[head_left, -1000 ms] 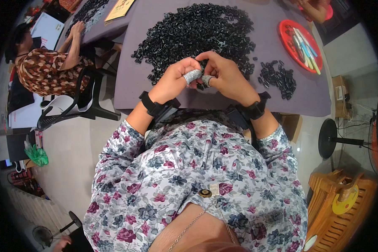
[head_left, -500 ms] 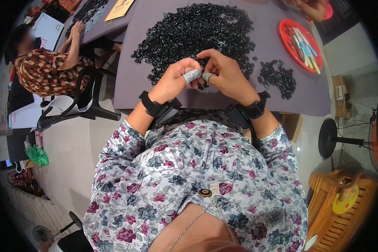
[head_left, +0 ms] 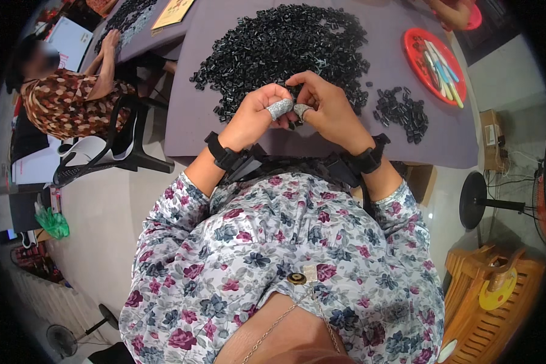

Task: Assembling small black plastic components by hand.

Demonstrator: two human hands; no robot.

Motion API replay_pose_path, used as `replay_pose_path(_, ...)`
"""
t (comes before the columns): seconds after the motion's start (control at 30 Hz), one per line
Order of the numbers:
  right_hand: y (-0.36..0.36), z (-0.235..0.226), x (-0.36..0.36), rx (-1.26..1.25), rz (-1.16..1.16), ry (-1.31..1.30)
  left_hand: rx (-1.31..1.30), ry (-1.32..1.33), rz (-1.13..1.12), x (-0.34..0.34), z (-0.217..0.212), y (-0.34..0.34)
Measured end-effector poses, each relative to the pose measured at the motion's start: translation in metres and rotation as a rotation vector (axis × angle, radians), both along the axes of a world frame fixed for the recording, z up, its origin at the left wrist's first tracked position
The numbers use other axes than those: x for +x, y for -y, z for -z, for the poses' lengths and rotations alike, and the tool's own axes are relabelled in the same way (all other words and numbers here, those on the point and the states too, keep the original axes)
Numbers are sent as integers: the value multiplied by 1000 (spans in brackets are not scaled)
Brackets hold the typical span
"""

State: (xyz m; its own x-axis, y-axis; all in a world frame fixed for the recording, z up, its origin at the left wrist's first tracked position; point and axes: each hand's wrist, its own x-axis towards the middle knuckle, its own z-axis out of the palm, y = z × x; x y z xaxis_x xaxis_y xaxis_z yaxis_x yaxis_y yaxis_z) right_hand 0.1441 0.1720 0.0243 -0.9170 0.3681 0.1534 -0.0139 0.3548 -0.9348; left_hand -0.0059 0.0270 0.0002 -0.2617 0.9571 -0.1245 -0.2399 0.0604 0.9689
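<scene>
Both my hands meet above the near edge of a wide heap of small black plastic pieces (head_left: 279,51). My left hand (head_left: 258,112) is closed in a pinch, its thumb wrapped in silvery-grey tape. Opposite it, my right hand (head_left: 327,106) is pinched too, with similar tape on its thumb. Between the fingertips sits a small black piece (head_left: 294,125), mostly hidden by the thumbs, so its exact shape cannot be made out. To the right of my right hand lies a smaller pile of black pieces (head_left: 402,114).
A red round tray (head_left: 408,39) at the right holds several long-handled tools (head_left: 441,70). All this stands on a grey-covered table (head_left: 191,130). Leftward, another person (head_left: 73,103) sits on a black chair (head_left: 124,155) at a second table. A wooden chair (head_left: 491,309) stands at lower right.
My thumbs have shifted slightly, and my left hand has moved a touch to the right. The heap and the smaller pile look the same.
</scene>
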Motion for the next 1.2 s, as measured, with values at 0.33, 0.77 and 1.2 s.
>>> replay_pose_path(0.33,5,2,5,-36,25,5,-61,15,14,0,2,1)
replay_pose_path(0.77,-8,10,11,56,44,63,-83,90,29,-3,0,5)
replay_pose_path(1.2,-8,-12,-1,74,125,58,51,-34,-104,8,-7,-9)
